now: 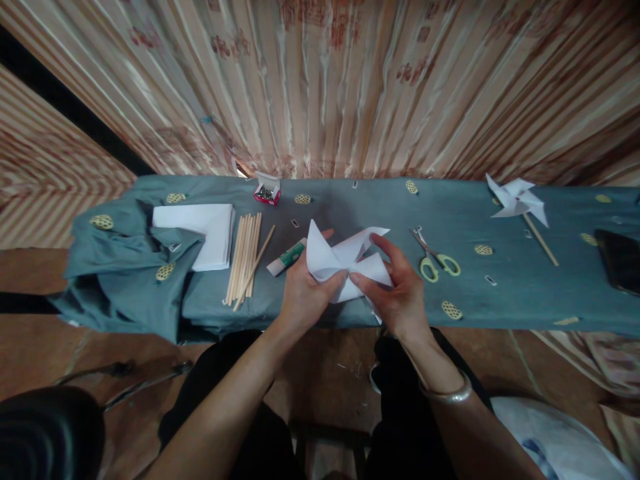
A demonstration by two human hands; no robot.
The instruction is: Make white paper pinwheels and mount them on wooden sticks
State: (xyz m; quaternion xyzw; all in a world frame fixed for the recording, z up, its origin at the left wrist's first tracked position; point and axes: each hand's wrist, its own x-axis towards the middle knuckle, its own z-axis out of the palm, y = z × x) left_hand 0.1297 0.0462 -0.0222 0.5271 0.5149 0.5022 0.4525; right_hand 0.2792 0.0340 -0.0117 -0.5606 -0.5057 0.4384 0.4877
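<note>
White paper pinwheel [346,256], folded blades curled inward, held in both hands above the front part of the cloth-covered table [350,207]. Left hand [306,290]: thumb pressed on the pinwheel's centre, pinching the folds; other fingers largely hidden behind the paper. Right hand [404,293]: thumb at the same centre, pinching there; index finger raised apart along an upper blade. Silver bangle [453,395] on the right wrist. Glue stick [287,257] lies just beside the left hand; green-handled scissors [434,259] lie near the right. Further left: wooden sticks [246,257], stacked white paper [219,233]. Behind the sticks: an open red-and-white box [267,191] of small metal pieces. Far right: a second pinwheel [517,198] on a stick.
</note>
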